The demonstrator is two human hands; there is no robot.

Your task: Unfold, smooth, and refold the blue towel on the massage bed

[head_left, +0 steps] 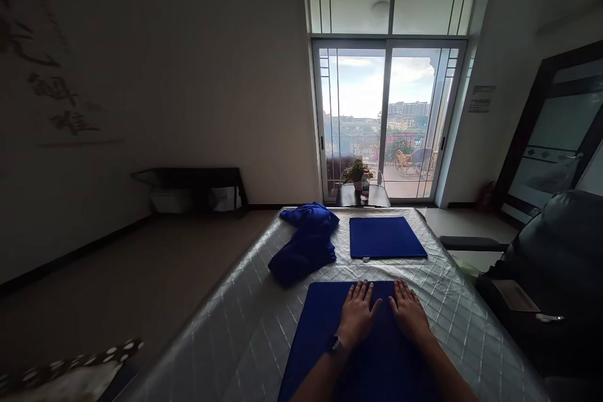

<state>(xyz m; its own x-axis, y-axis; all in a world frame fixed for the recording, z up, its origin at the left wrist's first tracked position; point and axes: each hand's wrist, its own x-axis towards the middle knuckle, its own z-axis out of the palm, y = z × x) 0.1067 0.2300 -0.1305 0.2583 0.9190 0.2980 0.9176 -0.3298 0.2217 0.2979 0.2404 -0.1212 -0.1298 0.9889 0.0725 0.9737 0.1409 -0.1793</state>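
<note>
A dark blue cloth (325, 320) lies flat and smooth on the quilted silver bed-like surface (235, 320) in front of me. My left hand (358, 314) rests palm down near its far edge, fingers stretched out; a watch is on that wrist. Beside it, my right hand (409, 313) also lies flat on the cloth, with the thumbs pointing toward each other and a gap between them. Beyond, a second blue cloth (387, 237) is laid out as a neat rectangle with a small pale tag at its near edge. Crumpled blue cloths (304, 245) sit in a heap to its left.
Past the far end stands a small dark table (377, 195) with a potted plant (358, 171) and a bottle (365, 186), before a sliding glass door (387, 125). A black chair (560, 251) is close on the right. A low black shelf (198, 179) stands against the left wall.
</note>
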